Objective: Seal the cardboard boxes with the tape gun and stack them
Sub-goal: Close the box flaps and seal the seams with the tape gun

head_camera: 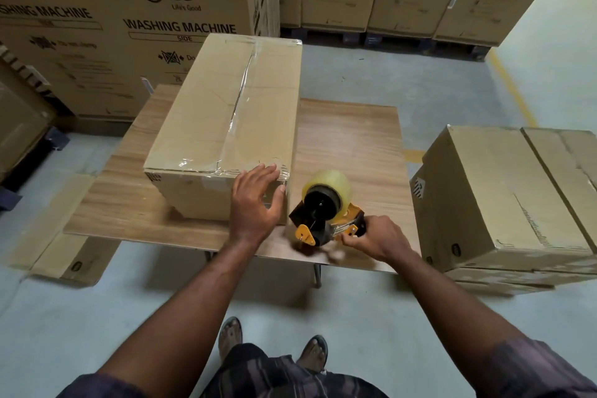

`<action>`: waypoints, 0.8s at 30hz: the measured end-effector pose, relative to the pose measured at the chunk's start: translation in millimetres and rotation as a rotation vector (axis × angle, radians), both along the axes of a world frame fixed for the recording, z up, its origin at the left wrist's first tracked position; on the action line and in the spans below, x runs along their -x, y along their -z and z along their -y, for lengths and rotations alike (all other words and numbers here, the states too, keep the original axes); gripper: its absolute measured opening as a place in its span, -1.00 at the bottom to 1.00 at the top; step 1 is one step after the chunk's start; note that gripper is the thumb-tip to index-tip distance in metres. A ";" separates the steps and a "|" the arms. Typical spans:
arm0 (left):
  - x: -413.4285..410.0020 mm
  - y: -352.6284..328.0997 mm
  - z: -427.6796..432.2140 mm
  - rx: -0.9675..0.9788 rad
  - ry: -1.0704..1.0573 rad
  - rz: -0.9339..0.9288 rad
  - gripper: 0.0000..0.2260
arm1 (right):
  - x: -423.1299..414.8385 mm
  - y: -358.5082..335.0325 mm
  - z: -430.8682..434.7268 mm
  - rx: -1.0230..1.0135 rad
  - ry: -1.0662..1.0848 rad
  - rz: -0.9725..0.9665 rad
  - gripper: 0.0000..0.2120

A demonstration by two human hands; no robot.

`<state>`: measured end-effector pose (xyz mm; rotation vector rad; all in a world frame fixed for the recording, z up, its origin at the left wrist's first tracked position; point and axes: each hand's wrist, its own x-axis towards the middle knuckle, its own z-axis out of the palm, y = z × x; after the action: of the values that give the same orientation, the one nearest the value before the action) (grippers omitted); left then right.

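Over the left half of the wood-grain table [349, 139] a long brown taped cardboard box [223, 113] is lying, looking stiff yet light, best lifted by both ends. Near the front edge the right hand [378, 241] is gripping a yellow-and-black tape gun [326, 210], apparently by its handle; the left hand [255, 200], fingers spread, is pressing the box's near corner.

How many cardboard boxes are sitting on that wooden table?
1: the taped box on the table's left side, with the left hand resting on its near corner. The stack to the right stands off the table. Anything behind the box would be hidden.
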<state>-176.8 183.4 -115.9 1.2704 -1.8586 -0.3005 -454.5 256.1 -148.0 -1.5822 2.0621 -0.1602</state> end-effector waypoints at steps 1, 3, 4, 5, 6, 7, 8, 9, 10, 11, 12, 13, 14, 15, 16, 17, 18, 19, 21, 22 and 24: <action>0.1 0.9 -0.1 0.000 -0.001 0.014 -0.69 | -3.1 4.8 -5.0 0.009 0.062 0.046 -0.56; 2.3 1.6 -0.7 -0.002 -0.016 0.047 -0.67 | -8.0 14.3 -10.2 0.045 0.222 0.164 -0.54; 4.6 1.2 -0.5 -0.001 -0.031 0.061 -0.66 | -9.5 17.8 -10.0 0.060 0.300 0.215 -0.51; 7.6 1.4 -0.6 0.001 -0.048 0.072 -0.64 | -9.8 22.5 -8.7 0.066 0.371 0.263 -0.47; 10.2 1.3 -0.3 0.007 -0.065 0.084 -0.62 | -10.6 25.2 -6.0 0.063 0.446 0.307 -0.43; 12.5 0.9 -0.2 0.017 -0.082 0.098 -0.60 | -11.0 27.2 -2.1 0.053 0.524 0.352 -0.40; 14.4 1.0 0.9 0.027 -0.098 0.111 -0.60 | -10.7 28.6 3.2 0.037 0.605 0.398 -0.38; 15.5 1.7 1.9 0.034 -0.113 0.121 -0.59 | -11.3 28.5 8.0 0.021 0.686 0.448 -0.35; 16.5 2.5 3.0 0.040 -0.126 0.130 -0.59 | -12.8 27.5 13.4 0.008 0.775 0.520 -0.35; 16.9 3.6 3.4 0.045 -0.135 0.141 -0.58 | -13.9 27.3 18.5 0.009 0.857 0.608 -0.36; 17.1 4.7 3.5 0.050 -0.141 0.152 -0.58 | -15.7 27.8 23.6 0.009 0.934 0.703 -0.39; 17.7 5.7 3.7 0.055 -0.148 0.162 -0.57 | -17.3 27.9 28.9 0.008 0.990 0.798 -0.41; 18.1 6.4 3.7 0.060 -0.154 0.167 -0.57 | -19.2 28.5 33.9 0.001 1.034 0.881 -0.42; 18.9 7.0 4.0 0.064 -0.162 0.169 -0.57 | -20.6 31.4 39.6 -0.004 1.073 0.953 -0.41; 19.8 7.1 4.0 0.068 -0.169 0.170 -0.57 | -22.3 32.8 44.1 -0.015 1.099 1.004 -0.41; 20.7 6.9 3.9 0.072 -0.176 0.172 -0.58 | -23.6 35.5 48.3 -0.014 1.117 1.047 -0.42; 21.3 7.2 4.4 0.074 -0.184 0.176 -0.58 | -25.6 37.8 52.5 -0.020 1.125 1.081 -0.44; 22.0 7.5 4.2 0.074 -0.188 0.179 -0.59 | -29.0 38.2 55.0 -0.023 1.128 1.127 -0.46; 22.6 8.3 4.6 0.075 -0.192 0.183 -0.59 | -34.9 36.8 60.3 -0.023 1.125 1.188 -0.47; 22.6 8.9 4.6 0.080 -0.191 0.184 -0.60 | -37.6 34.7 62.5 -0.030 1.121 1.207 -0.47; 22.4 10.4 4.8 0.087 -0.192 0.194 -0.61 | -41.3 38.1 73.5 -0.049 1.109 1.222 -0.46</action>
<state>-199.3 178.6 -126.3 1.4470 -1.8694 0.0069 -413.3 182.7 -186.1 0.0415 1.5526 -1.1067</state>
